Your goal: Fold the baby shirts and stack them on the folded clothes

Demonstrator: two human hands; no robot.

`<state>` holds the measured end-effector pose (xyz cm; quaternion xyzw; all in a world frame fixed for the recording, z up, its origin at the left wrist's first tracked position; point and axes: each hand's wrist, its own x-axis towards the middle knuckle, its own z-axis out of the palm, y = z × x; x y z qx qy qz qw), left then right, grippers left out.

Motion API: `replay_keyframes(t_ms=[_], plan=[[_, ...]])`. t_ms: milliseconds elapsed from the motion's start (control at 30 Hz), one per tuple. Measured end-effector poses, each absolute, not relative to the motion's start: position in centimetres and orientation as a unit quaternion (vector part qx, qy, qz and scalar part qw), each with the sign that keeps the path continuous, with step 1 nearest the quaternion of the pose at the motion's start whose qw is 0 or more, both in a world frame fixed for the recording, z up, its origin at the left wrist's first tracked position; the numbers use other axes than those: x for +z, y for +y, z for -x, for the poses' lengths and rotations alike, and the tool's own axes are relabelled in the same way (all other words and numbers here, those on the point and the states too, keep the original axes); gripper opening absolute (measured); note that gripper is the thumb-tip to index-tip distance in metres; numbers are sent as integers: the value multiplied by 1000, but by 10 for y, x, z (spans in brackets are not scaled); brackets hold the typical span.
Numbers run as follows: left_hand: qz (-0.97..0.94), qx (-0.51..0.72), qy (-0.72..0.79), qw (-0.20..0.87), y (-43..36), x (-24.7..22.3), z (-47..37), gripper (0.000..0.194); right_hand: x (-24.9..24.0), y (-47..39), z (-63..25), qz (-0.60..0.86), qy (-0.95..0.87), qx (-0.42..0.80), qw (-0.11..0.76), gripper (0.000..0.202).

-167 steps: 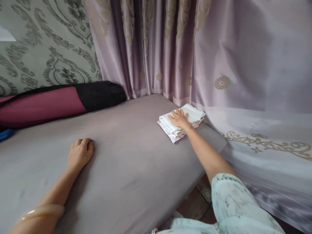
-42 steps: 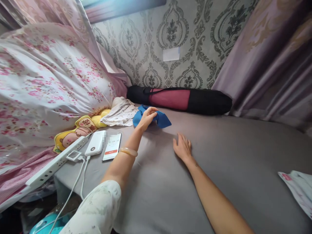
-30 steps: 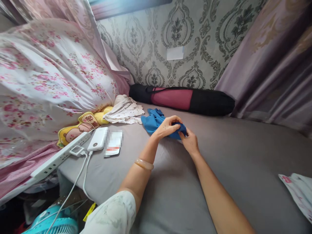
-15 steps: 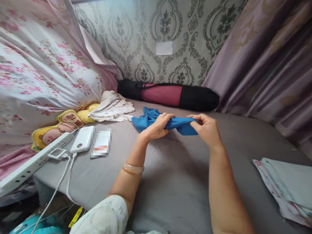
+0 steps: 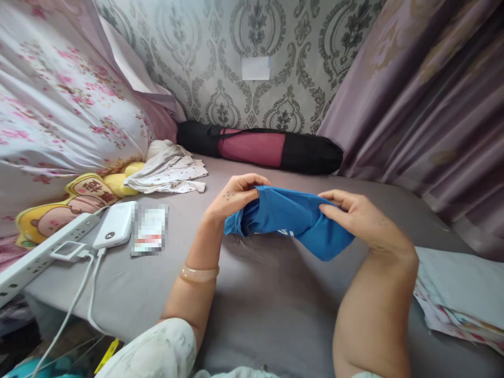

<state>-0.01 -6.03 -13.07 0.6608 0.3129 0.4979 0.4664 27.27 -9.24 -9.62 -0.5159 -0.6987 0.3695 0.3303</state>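
A blue piece of cloth (image 5: 293, 215) with some white print on its lower edge is stretched between my two hands, above the grey bed sheet. My left hand (image 5: 240, 197) pinches its upper left edge, fingers curled over the fabric. At the upper right edge, my right hand (image 5: 350, 210) grips the cloth between thumb and fingers. Below the left hand the fabric bunches in folds, while the right part hangs down to a corner. Whether the cloth is a garment or a bag I cannot tell.
Against the wall lies a long black and maroon bag (image 5: 252, 148). On the left are a spotted white cloth (image 5: 169, 170), a pig-faced plush cushion (image 5: 59, 212), a white power bank (image 5: 116, 226), a blurred packet (image 5: 149, 231) and a power strip (image 5: 43, 257) with cables. A folded pale stack (image 5: 464, 289) lies right.
Both hands have spread apart, and the blue cloth now opens out wider between them, showing white print. The right hand has moved right and slightly down. The camera view has shifted slightly.
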Motion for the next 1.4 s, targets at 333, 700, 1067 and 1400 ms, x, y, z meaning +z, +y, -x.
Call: replay_keyframes(t_ms=[333, 700, 1067, 1400], plan=[[-666, 319, 380, 557, -33, -187, -24, 25, -156, -42, -303, 589, -731, 333, 89, 15], [-653, 351, 350, 573, -37, -186, -33, 26, -168, -33, -245, 417, -750, 428, 285, 37], [-641, 372, 423, 522, -31, -186, -17, 30, -181, -26, -247, 458, -695, 443, 332, 36], [-734, 241, 440, 458, -32, -181, 14, 27, -197, -13, -275, 624, -549, 381, 405, 38]])
